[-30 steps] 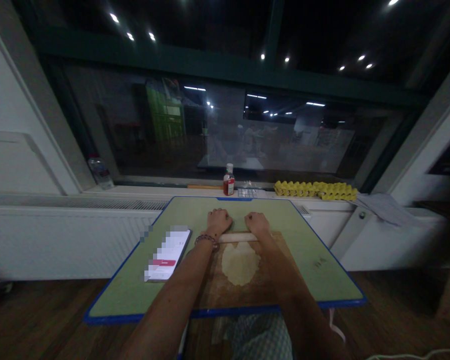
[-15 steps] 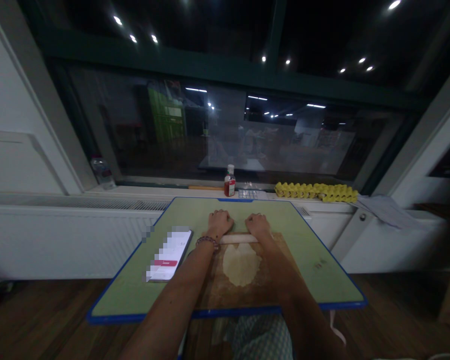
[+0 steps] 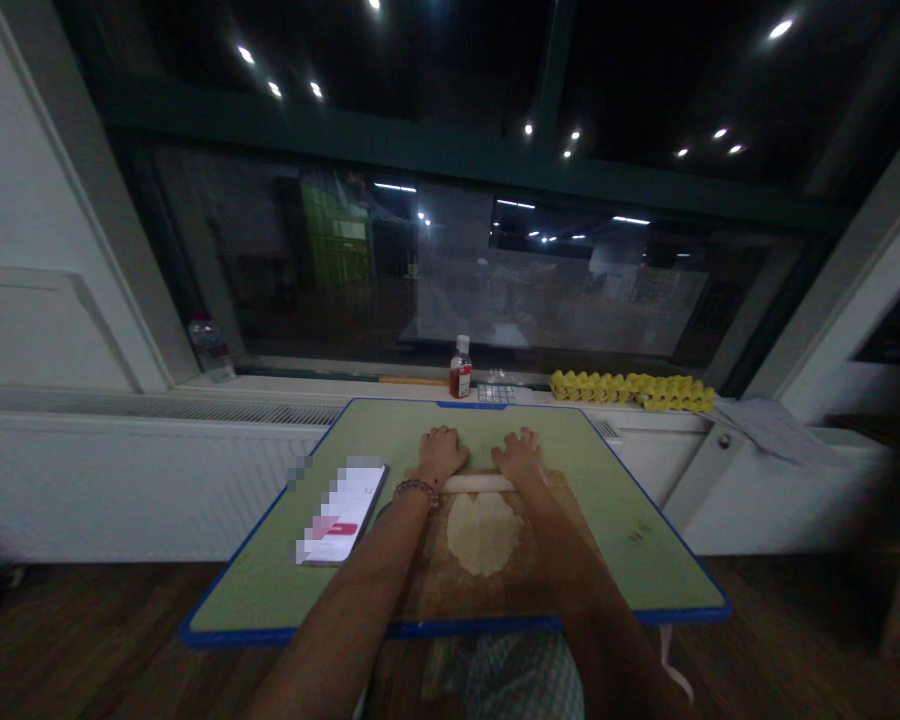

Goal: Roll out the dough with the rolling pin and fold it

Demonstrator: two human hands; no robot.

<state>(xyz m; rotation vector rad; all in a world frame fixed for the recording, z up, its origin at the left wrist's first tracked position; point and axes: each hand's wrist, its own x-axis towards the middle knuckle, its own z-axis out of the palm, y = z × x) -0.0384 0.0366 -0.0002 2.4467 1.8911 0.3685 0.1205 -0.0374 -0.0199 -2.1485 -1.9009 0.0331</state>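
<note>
A pale rolling pin [image 3: 480, 483] lies crosswise at the far end of a brown wooden board [image 3: 487, 596]. My left hand [image 3: 442, 453] rests over the pin's left end, palm down, fingers reaching forward past it. Over the right end lies my right hand [image 3: 521, 456], its fingers spread and stretched forward. Both palms hide the ends of the pin. Between my forearms, a flat, roughly round sheet of dough [image 3: 484, 535] lies on the board, just nearer to me than the pin.
A phone [image 3: 343, 515] with a lit screen lies left on the green, blue-edged table [image 3: 645, 575]. Along the windowsill stand a small bottle of red liquid [image 3: 460, 370], a yellow egg carton [image 3: 630, 390] and a clear plastic bottle [image 3: 211, 350]. A radiator [image 3: 142, 490] runs behind the table.
My fingers, curled over the pin before, have straightened forward, most plainly on the right hand. Pin and dough look almost unchanged; the whole view has shifted slightly.
</note>
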